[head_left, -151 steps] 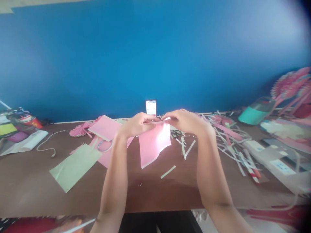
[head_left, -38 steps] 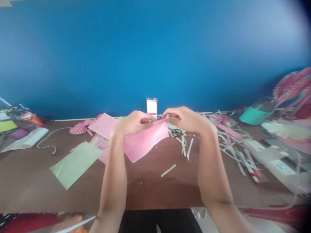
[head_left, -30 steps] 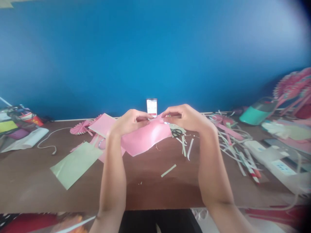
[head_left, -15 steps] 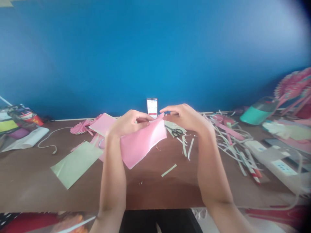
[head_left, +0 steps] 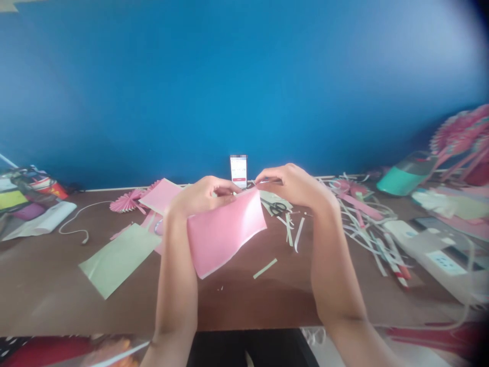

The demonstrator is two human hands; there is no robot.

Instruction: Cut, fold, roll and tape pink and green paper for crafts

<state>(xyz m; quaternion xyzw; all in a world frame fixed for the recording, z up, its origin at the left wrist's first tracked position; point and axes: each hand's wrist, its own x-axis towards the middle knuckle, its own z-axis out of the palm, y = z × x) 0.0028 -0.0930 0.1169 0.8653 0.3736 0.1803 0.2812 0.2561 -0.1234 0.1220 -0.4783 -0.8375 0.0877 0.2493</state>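
Observation:
A pink sheet of paper (head_left: 227, 234) hangs from both my hands above the brown table, its lower edge bowed. My left hand (head_left: 208, 194) pinches its top edge near the middle, fingers pointing right. At the top right corner my right hand (head_left: 288, 182) grips the same sheet between thumb and fingers. Behind the right hand lie dark-handled scissors (head_left: 277, 208) on a pale green paper piece. A pale green sheet (head_left: 120, 260) rests to the left of my left forearm, partly beside more pink paper (head_left: 160, 196).
A phone (head_left: 239, 171) stands upright against the blue wall. Thin paper strips (head_left: 265, 268) lie on the table, with a heap of strips (head_left: 367, 229) at right. A pink paper fan (head_left: 128, 200), a white cable (head_left: 84, 237), a white power strip (head_left: 443, 260) and a teal container (head_left: 403, 176) are around.
The pink sheet's raised right corner has come down and the sheet hangs flatter and slightly lower. My right hand has shifted slightly; both hands keep hold of it.

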